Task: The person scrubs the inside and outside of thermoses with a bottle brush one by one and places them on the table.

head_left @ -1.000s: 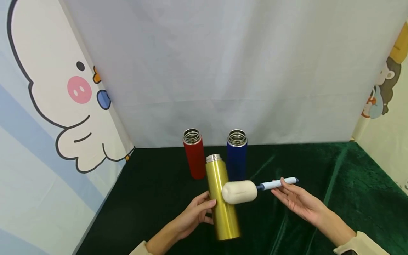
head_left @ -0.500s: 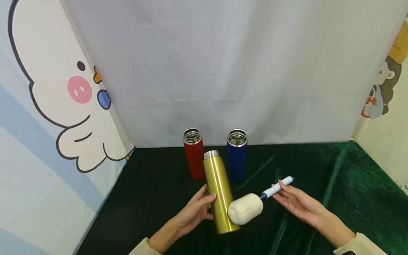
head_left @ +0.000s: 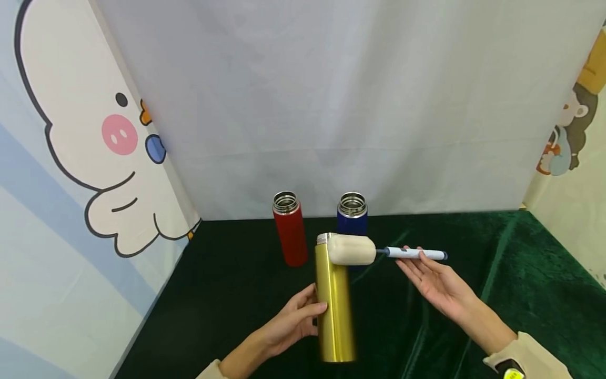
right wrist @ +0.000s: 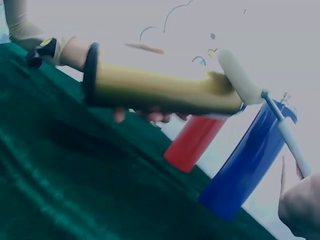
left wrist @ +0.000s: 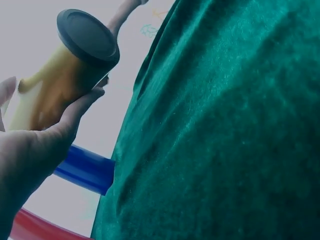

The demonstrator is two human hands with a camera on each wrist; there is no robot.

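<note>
The yellow-green display of the black watch (head_left: 508, 366) at your right wrist is too small to read. Your left hand (head_left: 291, 319) grips the gold cylindrical metal bottle (head_left: 334, 308) midway, thumb curled round it. Your right hand (head_left: 440, 284) pinches the cream sponge-headed brush (head_left: 352, 250) by its pale-blue handle, the head overlapping the bottle's upper wall.

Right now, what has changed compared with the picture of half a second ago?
The white brush head has moved up along the yellow bottle, from near its base to near its neck; the brush handle is now nearly level. The bottle tilts less, its top shifted right. Left grip and right grip released nothing; the red bottle and blue bottle stayed put.
</note>
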